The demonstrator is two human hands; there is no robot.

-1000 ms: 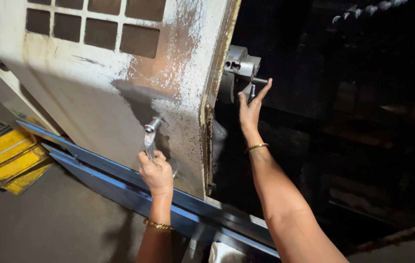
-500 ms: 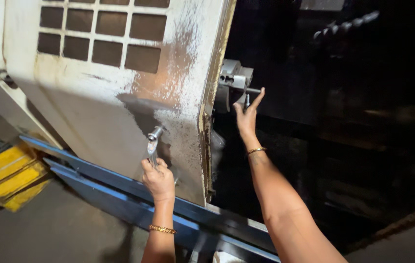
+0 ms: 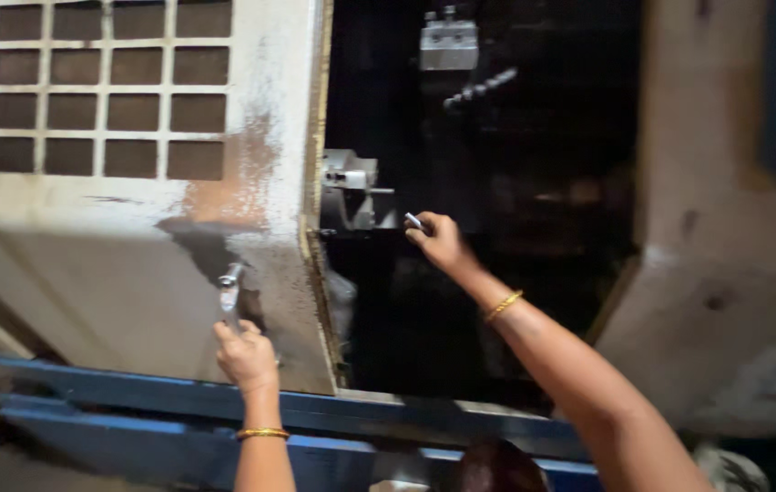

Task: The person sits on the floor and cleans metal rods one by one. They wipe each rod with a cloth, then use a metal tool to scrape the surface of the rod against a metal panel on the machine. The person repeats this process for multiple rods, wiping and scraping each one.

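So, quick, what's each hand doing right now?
Left hand: closed around the door handle.
Right hand: closed on a small metal part, beside the chuck.

The left hand (image 3: pixel 247 355) grips the metal handle (image 3: pixel 229 284) of the white sliding door (image 3: pixel 133 237). The right hand (image 3: pixel 438 241) holds a small metal piece (image 3: pixel 414 221) just beside the chuck (image 3: pixel 352 193).

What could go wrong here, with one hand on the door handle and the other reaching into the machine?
The right hand holds a small metal piece by the fingers just beside the chuck; it could slip and drop into the dark interior. The left hand grips the handle of the sliding door, whose edge lies close to the reaching forearm, so a door movement might pinch it. The bangle could possibly catch on machine parts.
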